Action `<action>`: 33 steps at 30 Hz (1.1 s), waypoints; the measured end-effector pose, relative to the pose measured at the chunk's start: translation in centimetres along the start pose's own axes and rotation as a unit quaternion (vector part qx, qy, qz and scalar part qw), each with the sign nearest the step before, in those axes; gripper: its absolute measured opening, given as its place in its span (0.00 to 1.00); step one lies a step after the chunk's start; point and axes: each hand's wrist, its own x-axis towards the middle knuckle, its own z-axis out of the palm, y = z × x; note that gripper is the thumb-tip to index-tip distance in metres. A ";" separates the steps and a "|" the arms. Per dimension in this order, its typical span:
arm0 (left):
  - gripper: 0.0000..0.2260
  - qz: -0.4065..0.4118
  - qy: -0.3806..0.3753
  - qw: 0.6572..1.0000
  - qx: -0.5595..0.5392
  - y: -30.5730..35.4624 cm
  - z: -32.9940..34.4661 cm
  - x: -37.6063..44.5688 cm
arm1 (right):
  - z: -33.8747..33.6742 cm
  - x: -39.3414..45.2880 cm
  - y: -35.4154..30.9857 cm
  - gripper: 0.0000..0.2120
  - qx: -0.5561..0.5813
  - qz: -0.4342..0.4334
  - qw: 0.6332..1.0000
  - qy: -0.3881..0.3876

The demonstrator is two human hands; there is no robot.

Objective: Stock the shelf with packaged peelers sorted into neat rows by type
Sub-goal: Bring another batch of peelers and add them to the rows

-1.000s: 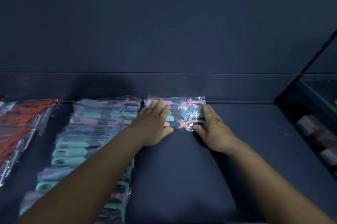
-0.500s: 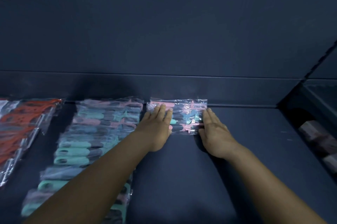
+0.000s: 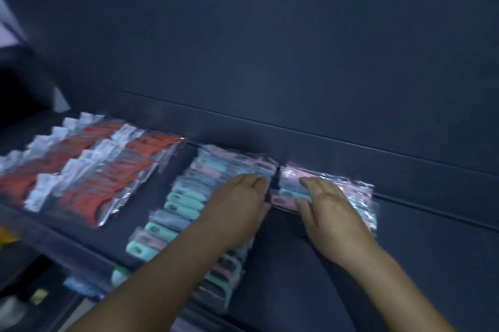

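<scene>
— While both hands lay flat, fingers spread, what was beneath them?

— Right hand (image 3: 330,212) pressed a clear bag of pastel peelers (image 3: 356,194); left hand (image 3: 237,204) rested on the neighbouring pastel row (image 3: 189,196), shelf (image 3: 297,277) below.

The shelf (image 3: 310,272) has a dark, matt, smooth surface, as does the back panel (image 3: 297,48). The pastel peeler packs (image 3: 189,207) and the single pack (image 3: 351,191) sit in clear glossy plastic film that crinkles and glints. The red packs (image 3: 89,177) look likewise film-wrapped, with what may be white paper labels, though blur hides detail.
</scene>
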 end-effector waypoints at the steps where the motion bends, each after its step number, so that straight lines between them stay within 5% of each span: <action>1: 0.23 -0.017 0.010 1.000 -0.007 -1.1 -0.6 -1.1 | 0.2 0.4 -1.4 0.19 0.009 -0.019 1.000 0.002; 10: 0.24 -0.188 0.076 0.979 -0.035 -14.4 -4.6 -12.0 | 4.7 4.1 -17.0 0.24 0.009 -0.188 0.982 -0.037; 22: 0.18 -0.253 0.178 0.951 0.026 -32.4 -12.1 -28.0 | 12.7 5.5 -42.6 0.21 0.096 -0.295 0.950 -0.034; 33: 0.21 -0.357 0.225 0.906 0.025 -44.3 -17.5 -31.9 | 15.5 10.7 -57.1 0.22 0.127 -0.354 0.926 -0.035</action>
